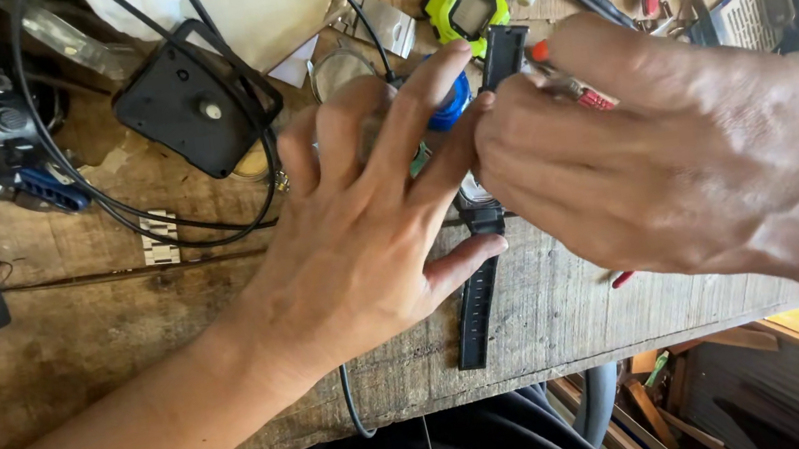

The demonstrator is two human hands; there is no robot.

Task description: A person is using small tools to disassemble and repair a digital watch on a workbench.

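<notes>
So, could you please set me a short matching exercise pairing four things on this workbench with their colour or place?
Things:
1. watch case
2. watch strap
3. clock movement
4. metal bracelet piece

Descriptions:
A. black square, upper left of the left hand
B. yellow-green
C. black, reaching the bench's front edge
D. silver, on bare wood left of the left hand

Pairs: 1-B, 2-C, 3-A, 4-D

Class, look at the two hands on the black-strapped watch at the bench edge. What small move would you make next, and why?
Probably steady the watch before pressing: the left hand lies spread over it, the right hand holds a thin red-handled tool at the case, and the lower strap hangs near the wooden bench edge.
</notes>
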